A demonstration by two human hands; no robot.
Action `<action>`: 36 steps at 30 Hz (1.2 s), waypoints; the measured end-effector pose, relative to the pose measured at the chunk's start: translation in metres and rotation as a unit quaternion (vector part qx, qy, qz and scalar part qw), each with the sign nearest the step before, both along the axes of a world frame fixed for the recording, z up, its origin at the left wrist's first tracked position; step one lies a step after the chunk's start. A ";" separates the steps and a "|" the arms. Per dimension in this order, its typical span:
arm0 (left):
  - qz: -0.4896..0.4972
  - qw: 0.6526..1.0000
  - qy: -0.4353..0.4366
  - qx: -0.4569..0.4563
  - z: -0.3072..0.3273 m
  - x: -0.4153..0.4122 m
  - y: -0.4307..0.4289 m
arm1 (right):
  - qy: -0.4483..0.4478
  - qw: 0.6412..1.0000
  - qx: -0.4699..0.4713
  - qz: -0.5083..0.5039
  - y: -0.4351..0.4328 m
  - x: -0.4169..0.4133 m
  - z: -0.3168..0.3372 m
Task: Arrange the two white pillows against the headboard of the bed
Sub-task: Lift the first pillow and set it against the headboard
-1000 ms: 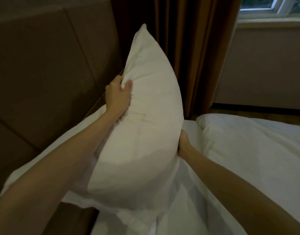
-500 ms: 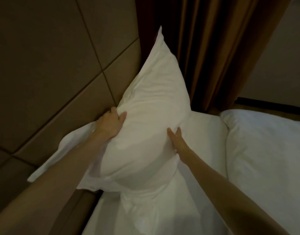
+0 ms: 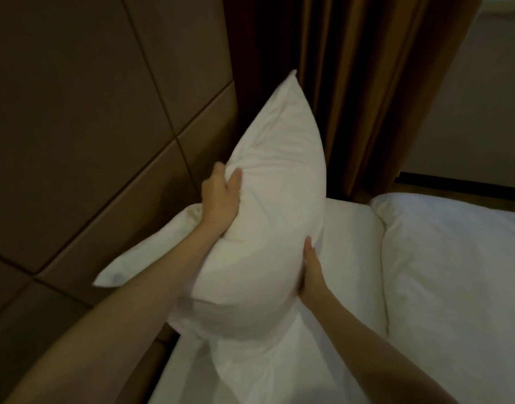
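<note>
From the head view, the person holds one white pillow (image 3: 268,228) on end, its top corner pointing up in front of the curtain (image 3: 367,83). The left hand (image 3: 221,199) is curled into the pillow's upper left edge, thumb on the front; the right hand (image 3: 311,272) is spread flat against the lower right side. A second pillow (image 3: 151,255) lies behind, leaning on the padded headboard (image 3: 104,126).

To do this well, I'd tip the held pillow back until it rests flat on the headboard, then square its lower edge on the bed (image 3: 352,258) before letting go.

Room is tight on the left, where headboard and second pillow crowd in. The right is freer, with bare sheet up to the folded duvet (image 3: 454,272).
</note>
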State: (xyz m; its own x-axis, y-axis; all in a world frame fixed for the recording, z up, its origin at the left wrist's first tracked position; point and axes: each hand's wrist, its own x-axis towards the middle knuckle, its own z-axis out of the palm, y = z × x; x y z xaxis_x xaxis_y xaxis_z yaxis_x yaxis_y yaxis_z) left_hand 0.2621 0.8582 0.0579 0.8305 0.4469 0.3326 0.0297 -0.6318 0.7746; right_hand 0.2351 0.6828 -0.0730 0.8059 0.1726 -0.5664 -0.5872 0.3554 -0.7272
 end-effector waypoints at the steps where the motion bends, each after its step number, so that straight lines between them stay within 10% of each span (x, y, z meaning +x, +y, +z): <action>1: -0.019 0.999 -0.033 -0.014 0.011 0.006 -0.013 | -0.006 0.999 0.028 -0.018 -0.002 0.005 0.003; 11: 0.013 0.975 -0.177 -0.134 0.057 0.052 -0.036 | -0.169 0.984 0.011 -0.052 -0.019 0.076 0.070; 19: 0.057 0.995 0.086 -0.008 0.000 0.060 0.008 | -0.059 0.985 -0.125 0.099 -0.011 0.064 0.031; 27: 0.102 0.877 0.367 0.293 -0.035 -0.015 0.056 | -0.074 0.963 -0.164 0.203 -0.024 0.040 0.020; 36: 0.032 0.921 0.378 0.088 0.003 -0.058 0.070 | -0.155 0.952 -0.196 0.174 -0.019 0.025 0.050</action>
State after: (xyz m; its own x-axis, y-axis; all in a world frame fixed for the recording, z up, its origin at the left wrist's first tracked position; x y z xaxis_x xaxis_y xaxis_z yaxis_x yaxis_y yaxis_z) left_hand 0.2038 0.9286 0.0609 0.8282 0.4972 -0.2586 0.5603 -0.7237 0.4029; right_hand 0.2599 0.6642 -0.0229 0.8780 0.2836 -0.3856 -0.3544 -0.1564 -0.9219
